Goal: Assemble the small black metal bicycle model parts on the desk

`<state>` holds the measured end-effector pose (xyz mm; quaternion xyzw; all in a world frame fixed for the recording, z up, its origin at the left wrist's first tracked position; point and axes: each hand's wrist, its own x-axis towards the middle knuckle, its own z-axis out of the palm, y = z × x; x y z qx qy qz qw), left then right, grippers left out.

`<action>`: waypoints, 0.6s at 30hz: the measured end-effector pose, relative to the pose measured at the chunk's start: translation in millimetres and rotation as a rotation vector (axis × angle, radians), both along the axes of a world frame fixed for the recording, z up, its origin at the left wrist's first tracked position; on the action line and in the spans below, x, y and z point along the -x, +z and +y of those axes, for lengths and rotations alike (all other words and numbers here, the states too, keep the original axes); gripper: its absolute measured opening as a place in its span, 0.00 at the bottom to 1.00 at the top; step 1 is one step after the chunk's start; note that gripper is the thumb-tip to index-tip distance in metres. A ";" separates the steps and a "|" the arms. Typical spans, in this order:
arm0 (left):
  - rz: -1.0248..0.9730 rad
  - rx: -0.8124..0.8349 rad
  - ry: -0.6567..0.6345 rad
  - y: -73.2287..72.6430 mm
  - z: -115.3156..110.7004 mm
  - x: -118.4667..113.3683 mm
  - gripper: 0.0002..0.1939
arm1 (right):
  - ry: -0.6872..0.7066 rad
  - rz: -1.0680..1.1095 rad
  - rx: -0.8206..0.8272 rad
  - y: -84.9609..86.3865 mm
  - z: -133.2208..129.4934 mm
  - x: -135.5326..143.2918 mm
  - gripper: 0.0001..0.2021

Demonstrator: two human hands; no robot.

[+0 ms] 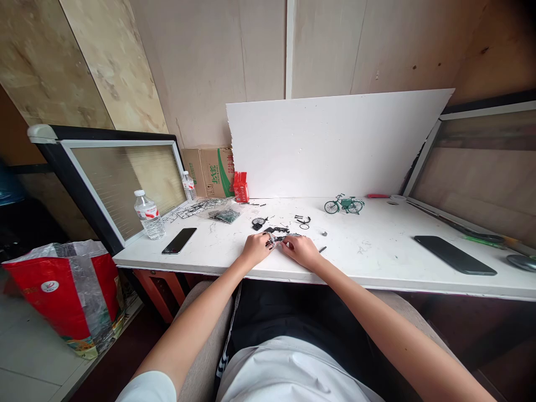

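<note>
Close together near the table's front edge, my left hand point(257, 249) and my right hand point(300, 250) are both closed on a small dark model part point(272, 241) with thin spokes or rods. Its exact kind is too small to make out. Just beyond the hands lie a black model piece point(278, 229), a small spoked wheel point(259, 221) and a curved black part point(304, 221). A short black stick point(322, 249) rests right of my right hand. Farther back stands a green model bicycle point(344, 205), upright.
At the left are a black phone point(180, 240), a water bottle point(149, 216), parts frames point(188, 210) and a plastic bag of pieces point(227, 215). A cardboard box point(209, 172) and red packet point(241, 187) stand behind. Another dark phone point(454, 254) lies right. A white board point(335, 145) backs the table.
</note>
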<state>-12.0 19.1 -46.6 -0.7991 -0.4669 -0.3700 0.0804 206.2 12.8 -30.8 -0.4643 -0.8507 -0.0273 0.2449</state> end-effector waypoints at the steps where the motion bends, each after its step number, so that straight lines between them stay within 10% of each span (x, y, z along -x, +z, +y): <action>1: -0.001 0.002 0.002 -0.1 0.1 0.0 0.04 | -0.001 -0.006 -0.001 0.3 -0.2 0.0 0.15; 18: -0.019 0.010 0.003 0.6 -0.7 -0.8 0.05 | -0.030 -0.023 0.012 1.2 -0.3 1.7 0.15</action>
